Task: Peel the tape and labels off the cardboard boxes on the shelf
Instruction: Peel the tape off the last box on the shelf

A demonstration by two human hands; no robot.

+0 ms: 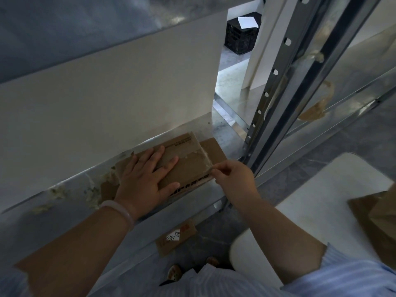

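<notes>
Pressing down on a flattened cardboard box [188, 168], the left hand [147, 176] lies palm-down with its fingers straight and spread. Its thumb reaches along the box's near edge beside the black print. A pale bracelet [120, 207] circles that wrist. The box lies on the metal shelf [42, 215], close to the white wall behind it. It rests partly on a second piece of cardboard [216, 148] that sticks out to the right.

The right hand [235, 179] is at the box's right end with its fingers curled. Its thumb and forefinger pinch the near end of a strip of clear tape [205, 156]. The strip runs across that end of the box, whitish and wrinkled. The pinched end is raised off the cardboard, while the far end lies against it.

Left of the box, torn scraps [94, 196] of tape and paper stick to the shelf. On the floor below lies a cardboard piece [184, 230] bearing a white label with handwritten numbers. To the right stands the shelf's perforated post [265, 97], and crumpled brown tape [317, 108] sits on the neighbouring shelf. A black crate [242, 37] with a white sheet on top stands on the floor farther back. Near the right forearm is a white rounded surface [321, 200] with more brown cardboard [381, 217] on it.
</notes>
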